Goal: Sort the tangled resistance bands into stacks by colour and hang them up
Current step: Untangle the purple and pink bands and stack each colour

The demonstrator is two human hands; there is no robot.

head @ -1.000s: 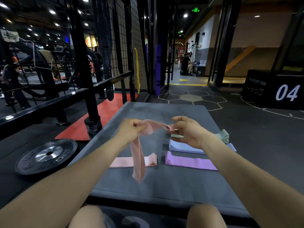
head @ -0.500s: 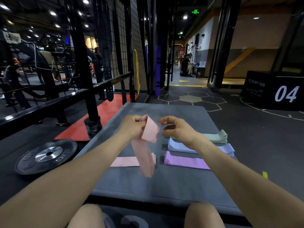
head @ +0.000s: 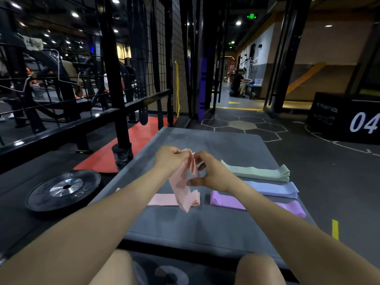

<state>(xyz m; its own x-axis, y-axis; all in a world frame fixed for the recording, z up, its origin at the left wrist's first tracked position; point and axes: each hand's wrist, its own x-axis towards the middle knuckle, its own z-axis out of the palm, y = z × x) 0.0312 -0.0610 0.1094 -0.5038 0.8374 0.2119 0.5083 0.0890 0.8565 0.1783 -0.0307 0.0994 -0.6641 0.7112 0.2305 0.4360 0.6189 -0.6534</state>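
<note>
Gathering the pink band (head: 183,182), left hand (head: 169,159) grips it (right hand (head: 211,173), fingers loosely apart, has let go).

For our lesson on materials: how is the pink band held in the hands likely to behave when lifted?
Probably floppy: the pink band droops straight down from the left hand. Likely light, since a fingertip hold carries it. It should lie flat when set down, judging by the neat pink stack below.
</note>
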